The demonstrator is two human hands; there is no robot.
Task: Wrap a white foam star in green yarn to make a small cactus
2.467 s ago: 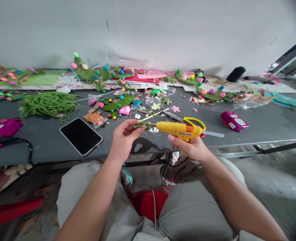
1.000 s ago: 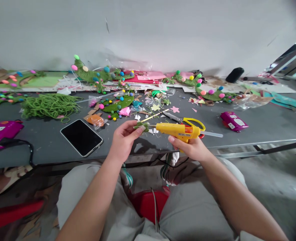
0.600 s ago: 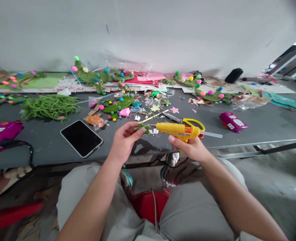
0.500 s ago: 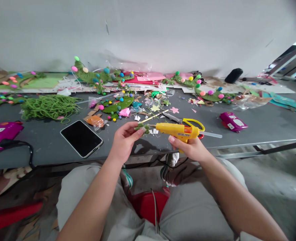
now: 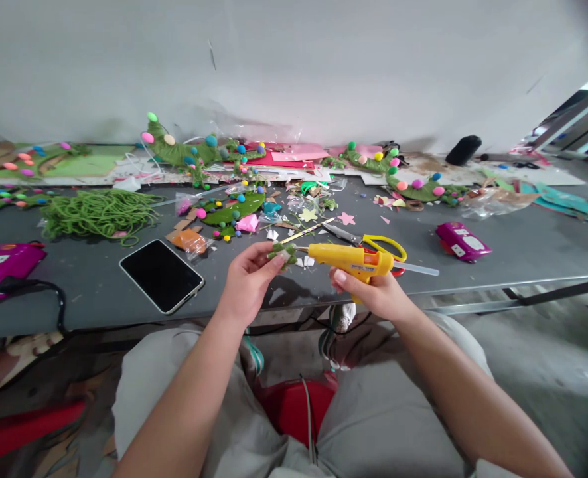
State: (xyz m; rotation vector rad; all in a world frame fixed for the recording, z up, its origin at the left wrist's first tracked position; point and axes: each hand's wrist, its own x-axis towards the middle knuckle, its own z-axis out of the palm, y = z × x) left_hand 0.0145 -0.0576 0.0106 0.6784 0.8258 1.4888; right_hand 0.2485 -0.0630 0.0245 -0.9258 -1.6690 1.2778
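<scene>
My left hand pinches a small fuzzy green piece between thumb and fingers, above the front edge of the grey table. My right hand is wrapped round the grip of a yellow glue gun, which points left. Its metal nozzle is at the right side of the green piece; whether they touch cannot be made out. A clear glue stick juts from the gun's rear. Scissors with yellow handles lie just behind the gun.
A phone and a heap of green yarn lie left. Purple packages stand at both sides. Green wrapped shapes with coloured balls, paper scraps and felt flowers lie behind. Part of a person's foot shows lower left.
The glue gun and my right hand have shifted very slightly left. My left hand keeps its pinch on the green piece.
</scene>
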